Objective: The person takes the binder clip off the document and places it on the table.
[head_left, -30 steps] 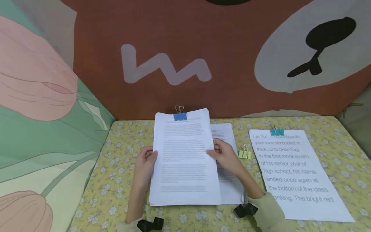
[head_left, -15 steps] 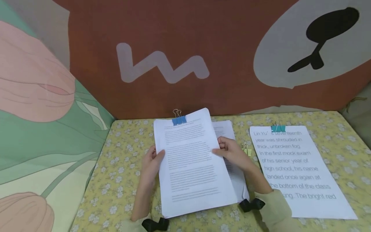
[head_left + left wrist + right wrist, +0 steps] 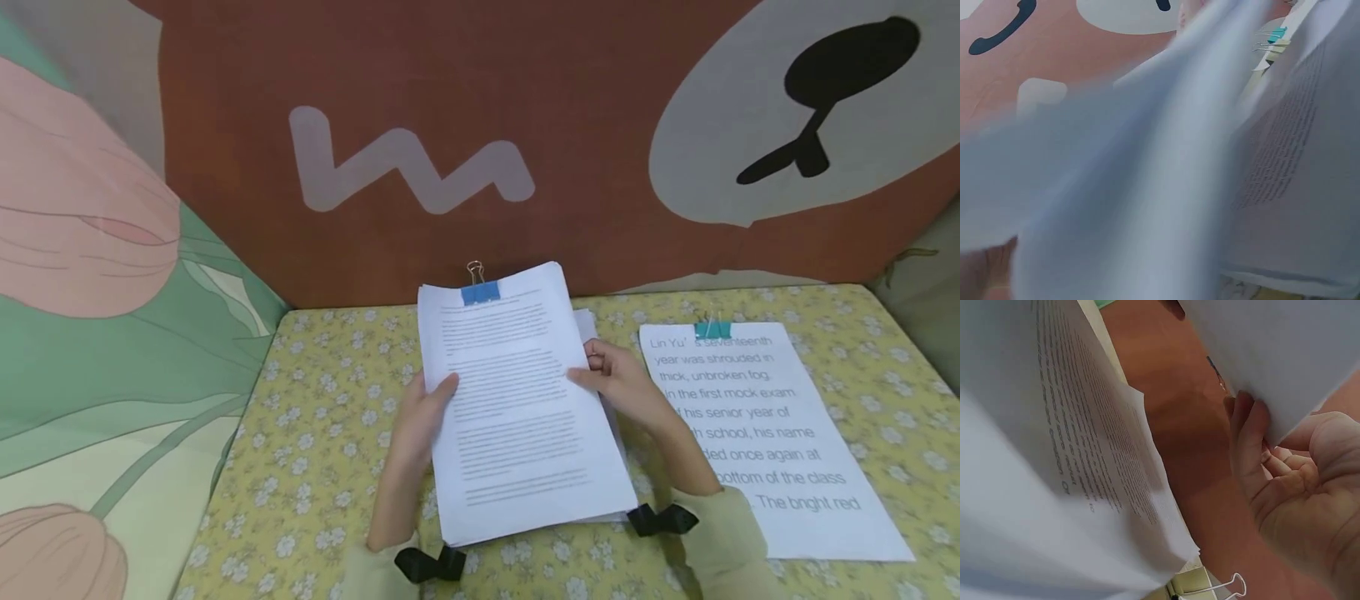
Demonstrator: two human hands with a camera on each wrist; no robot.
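Observation:
A sheaf of printed pages (image 3: pixel 517 433) is lifted and tilted in the head view, a blue binder clip (image 3: pixel 480 292) at its top edge. My left hand (image 3: pixel 420 421) grips its left edge, thumb on the front page. On the opposite edge, my right hand (image 3: pixel 626 387) pinches the sheaf between thumb and curled fingers, which the right wrist view shows behind the paper. Beneath lies a second printed stack (image 3: pixel 1104 425), mostly covered in the head view. Blurred paper (image 3: pixel 1166 175) fills much of the left wrist view.
At the right lies a large-print stack (image 3: pixel 780 450) with a teal binder clip (image 3: pixel 712 330). A yellow binder clip (image 3: pixel 1194 584) sits by the lower stack, hidden in the head view. The flowered tablecloth (image 3: pixel 300 467) meets a brown patterned wall (image 3: pixel 600 225) behind.
Both hands have carried the clipped sheaf up and to the right, turning it from straight to slanted. The sheaf now covers more of the lower stack, and the yellow clip has gone behind the right hand.

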